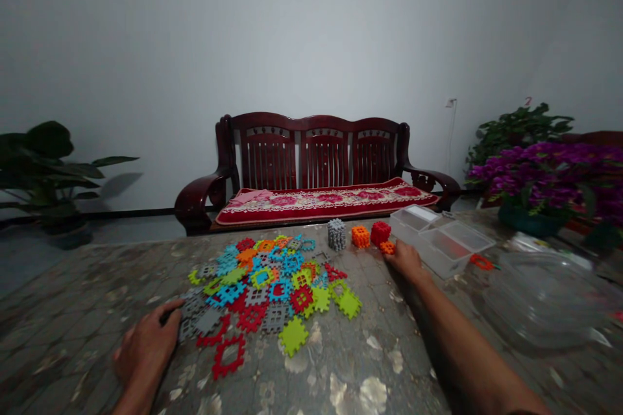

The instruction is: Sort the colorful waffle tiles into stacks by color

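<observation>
Far beyond the fingertips, against a pale grey wall, stands a dark red wooden bench (pixel 311 152) with a slatted back and a red floral cushion (pixel 326 203) along its seat. Beyond the left hand's fingers, off to the side, is a broad-leaved green potted plant (pixel 43 172); past the right hand's fingers, a purple-flowered potted plant (pixel 545 175) sits further right.

Under both hands lies a table with a mottled grey and gold cover (pixel 97 331). Just ahead of the left fingers spreads a heap of flat, multicoloured plastic interlocking grid tiles (pixel 263 292) in lime, blue, red, orange and grey. Right of the right fingers are an open clear plastic box (pixel 440 240) and a wide clear plastic tray (pixel 545 298).

Just beyond the right fingers, in a row, stand a grey tile stack (pixel 336 235), an orange tile cube (pixel 361 237) and a red tile cube (pixel 380 232). A small orange tile stack (pixel 387 248) sits right at the fingertips.

The left hand (pixel 146 343) rests on the table, fingers together and slightly curled, tips at the heap's near grey tiles. The right hand (pixel 406 260) reaches forward, fingers pressed together; whether they pinch the small orange stack, I cannot tell.
</observation>
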`<action>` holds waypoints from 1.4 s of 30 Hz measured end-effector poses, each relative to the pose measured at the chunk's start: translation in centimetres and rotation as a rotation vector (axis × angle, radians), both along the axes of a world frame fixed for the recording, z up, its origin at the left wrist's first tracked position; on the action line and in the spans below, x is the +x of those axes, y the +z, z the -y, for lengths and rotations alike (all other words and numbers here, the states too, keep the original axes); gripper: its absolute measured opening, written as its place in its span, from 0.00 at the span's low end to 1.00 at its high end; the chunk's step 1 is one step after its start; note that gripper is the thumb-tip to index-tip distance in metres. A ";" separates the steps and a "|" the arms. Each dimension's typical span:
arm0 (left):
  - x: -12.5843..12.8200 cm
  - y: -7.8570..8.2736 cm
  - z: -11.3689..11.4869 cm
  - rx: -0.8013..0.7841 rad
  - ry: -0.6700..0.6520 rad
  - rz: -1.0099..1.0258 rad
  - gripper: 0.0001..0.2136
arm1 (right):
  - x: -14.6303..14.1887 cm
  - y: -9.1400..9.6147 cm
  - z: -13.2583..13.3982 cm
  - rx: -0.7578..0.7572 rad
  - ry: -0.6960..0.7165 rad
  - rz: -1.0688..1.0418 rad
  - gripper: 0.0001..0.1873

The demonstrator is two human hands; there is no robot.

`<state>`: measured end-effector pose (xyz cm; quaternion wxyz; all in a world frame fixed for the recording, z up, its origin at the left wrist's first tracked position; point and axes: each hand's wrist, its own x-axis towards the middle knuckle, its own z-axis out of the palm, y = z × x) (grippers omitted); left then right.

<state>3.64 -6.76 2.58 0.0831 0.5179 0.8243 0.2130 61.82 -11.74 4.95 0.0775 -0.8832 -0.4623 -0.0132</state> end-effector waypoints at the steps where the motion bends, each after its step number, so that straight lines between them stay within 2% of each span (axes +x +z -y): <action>1: 0.0 0.0 0.0 -0.001 0.004 -0.003 0.18 | 0.0 0.0 -0.2 0.003 -0.001 -0.001 0.20; 8: 0.0 0.0 -0.1 -0.001 0.013 0.013 0.18 | -0.6 -0.3 0.6 -0.010 0.043 0.011 0.19; 14: 0.0 -0.1 -0.1 0.020 0.008 0.013 0.18 | -3.2 -0.9 2.1 -0.011 0.117 -0.021 0.23; 19: 0.1 0.0 0.1 -0.008 -0.004 0.003 0.21 | -5.0 -1.2 1.6 0.021 0.159 -0.031 0.24; 24: 0.3 0.2 0.2 -0.036 -0.027 0.027 0.25 | -5.5 -1.1 1.1 0.037 0.186 -0.061 0.27; 30: 0.4 0.0 0.1 -0.023 -0.020 0.010 0.24 | -5.7 -1.1 1.9 0.094 0.219 -0.072 0.33; 33: 0.5 0.0 0.0 -0.019 -0.025 0.013 0.23 | -7.2 -1.3 2.6 0.202 0.231 -0.054 0.29; 35: 0.6 0.2 0.1 -0.018 -0.029 0.014 0.23 | -9.0 -1.5 3.0 0.261 0.305 -0.110 0.25; 38: 0.9 0.5 0.5 -0.011 -0.031 0.027 0.23 | -12.5 -1.5 3.1 0.269 0.497 -0.238 0.23; 42: 1.2 0.8 0.9 0.011 -0.032 0.039 0.21 | -16.7 -1.3 2.8 0.258 0.782 -0.307 0.30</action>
